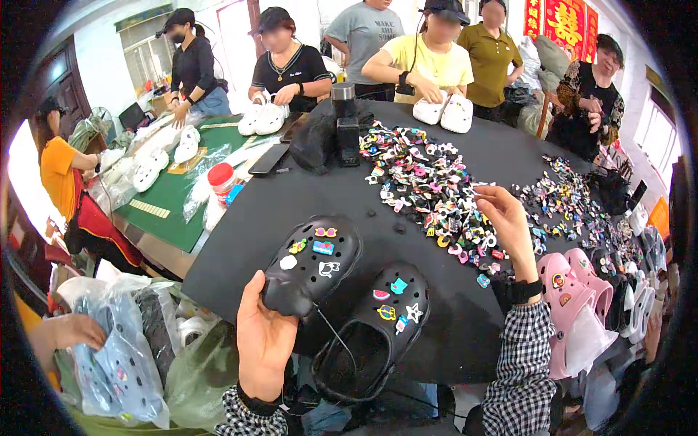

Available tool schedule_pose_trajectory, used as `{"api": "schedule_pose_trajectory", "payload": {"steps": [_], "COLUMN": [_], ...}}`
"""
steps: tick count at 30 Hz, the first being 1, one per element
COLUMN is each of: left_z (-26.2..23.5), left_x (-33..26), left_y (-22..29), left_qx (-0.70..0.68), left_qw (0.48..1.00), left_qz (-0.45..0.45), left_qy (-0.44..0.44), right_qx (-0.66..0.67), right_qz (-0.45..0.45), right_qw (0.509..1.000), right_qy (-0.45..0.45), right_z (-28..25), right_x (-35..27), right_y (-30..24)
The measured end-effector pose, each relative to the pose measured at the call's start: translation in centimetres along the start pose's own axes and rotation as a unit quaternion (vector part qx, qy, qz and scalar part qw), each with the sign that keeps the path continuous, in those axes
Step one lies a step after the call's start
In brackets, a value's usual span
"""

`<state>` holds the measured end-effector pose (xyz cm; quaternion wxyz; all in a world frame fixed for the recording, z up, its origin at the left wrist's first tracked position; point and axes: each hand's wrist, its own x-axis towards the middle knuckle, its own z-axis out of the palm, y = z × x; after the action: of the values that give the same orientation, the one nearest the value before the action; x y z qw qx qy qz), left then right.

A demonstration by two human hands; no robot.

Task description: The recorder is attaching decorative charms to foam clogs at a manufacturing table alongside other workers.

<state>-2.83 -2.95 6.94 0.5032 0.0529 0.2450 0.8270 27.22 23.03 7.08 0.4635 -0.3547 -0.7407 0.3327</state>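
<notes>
My left hand (265, 338) is closed around the heel end of a black clog (342, 254), raised at an angle, toe pointing away. Colourful charms, among them pink sunglasses and a white cloud shape, sit in its upper. Beside it on the right lies a second black clog (411, 320), with a watermelon, a star and other charms. My right hand (505, 221) is over the near edge of a heap of loose shoe charms (436, 185). Its fingers point left in a pinch; whatever is between the tips is too small to make out. A thin dark cord hangs across the second clog.
A black table (254, 225) carries another charm heap (574, 196) at right. Pink clogs (571, 298) stand by its right edge. A dark bottle (343, 102), a phone (268, 160) and a red-lidded jar (221, 179) stand farther off. Bagged blue clogs (120, 363) are lower left. Several people work around.
</notes>
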Motion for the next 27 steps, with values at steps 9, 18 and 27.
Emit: {"api": "schedule_pose_trajectory", "payload": {"steps": [9, 18, 27], "left_z": [-2.9, -2.7, -2.5], "left_x": [2.5, 1.6, 0.3], "left_y": [-0.4, 0.4, 1.9], "left_qx": [0.018, -0.005, 0.106], "left_qw": [0.999, 0.998, 0.986], "left_qz": [0.002, -0.013, -0.041], "left_qy": [-0.028, -0.068, -0.119], "right_qx": [-0.073, -0.072, -0.034], "right_qz": [0.036, 0.057, 0.006], "right_qw": [0.996, 0.996, 0.998], "right_qy": [0.028, 0.018, -0.047], "right_z": [-1.1, -1.1, 0.6], "right_x": [-1.1, -1.5, -2.2], "right_y": [3.0, 3.6, -0.4]}}
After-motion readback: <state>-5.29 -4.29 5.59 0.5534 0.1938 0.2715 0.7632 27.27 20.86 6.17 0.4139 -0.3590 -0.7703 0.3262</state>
